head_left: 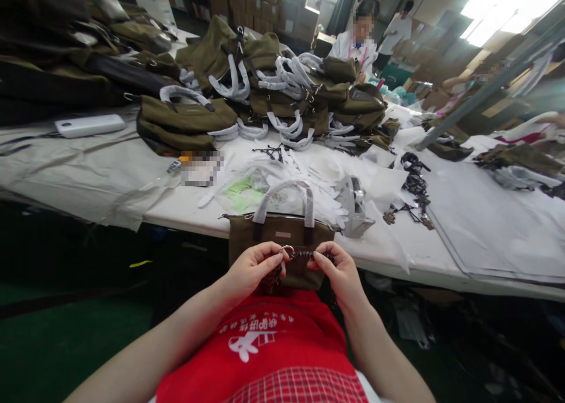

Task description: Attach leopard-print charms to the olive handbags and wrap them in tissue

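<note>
My left hand [256, 266] is closed, pinching a shiny metal ring [287, 247] between thumb and fingers. From the ring a dark, twisted chain or cord [303, 254] runs across to my right hand [339, 269], whose thumb and fingertips are closed on it. A dark, beaded-looking part [270, 280] dangles beneath my left hand. Right behind both hands, an olive handbag [242, 232] leans upright at the table edge. Its handles [309, 206] are wrapped in white, and a small label [283, 235] sits on its front.
Olive bags with wrapped handles [185, 120] are heaped at the back of the white table [185, 212]. A tape dispenser [354, 206], green slips in plastic [242, 194] and a tangle of dark chains [415, 185] lie nearer. A white power bank [90, 125] rests at left. Other people work beyond.
</note>
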Tool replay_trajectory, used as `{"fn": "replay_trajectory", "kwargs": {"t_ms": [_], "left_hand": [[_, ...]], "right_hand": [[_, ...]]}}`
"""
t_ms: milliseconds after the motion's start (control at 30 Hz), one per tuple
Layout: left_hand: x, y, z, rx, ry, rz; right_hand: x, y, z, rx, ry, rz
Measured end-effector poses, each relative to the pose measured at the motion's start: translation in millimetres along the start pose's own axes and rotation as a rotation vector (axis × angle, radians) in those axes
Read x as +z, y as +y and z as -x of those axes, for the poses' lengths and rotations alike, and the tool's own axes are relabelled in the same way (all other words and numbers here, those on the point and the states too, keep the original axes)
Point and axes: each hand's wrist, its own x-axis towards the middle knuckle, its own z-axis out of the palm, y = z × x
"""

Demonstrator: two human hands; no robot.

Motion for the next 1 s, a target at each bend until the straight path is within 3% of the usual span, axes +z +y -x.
{"fn": "replay_trajectory", "kwargs": {"t_ms": [133,233,367,467,600,733,900,1000], "left_hand": [[-2.0,-1.5,1.2,0.076,0.021,-0.143],[-2.6,-2.9,3.1,0.249,0.052,-0.501],[-0.4,-7.5,4.9,0.654,0.135,-1.102],[3.6,-10.2,5.9,0.802,0.146,-1.278],[9.0,-4.1,8.3,0.774,0.108,-1.183],[10.5,12.0,5.5,0.621,0.17,-0.996],[8.1,23.9,-8.7,0.399,0.018,-0.796],[8.4,24.0,-14.2,0.359,0.035,-0.746]], "right_hand": [[0.9,-4.9,-0.4,-0.269,-0.023,0.29],[9.5,-11.0,3.6,-0.434,-0.003,0.439],[28.2,-9.6,7.8,-0.351,-0.107,0.405],[35.1,-2.7,5.7,-0.3,-0.076,0.367],[28.9,0.6,1.1,-0.268,-0.079,0.301],[19.9,-4.5,0.4,-0.193,-0.137,0.165],[14.4,-6.0,-0.9,-0.135,-0.166,0.021],[12.5,-3.0,-3.2,0.006,-0.198,-0.148]]}}
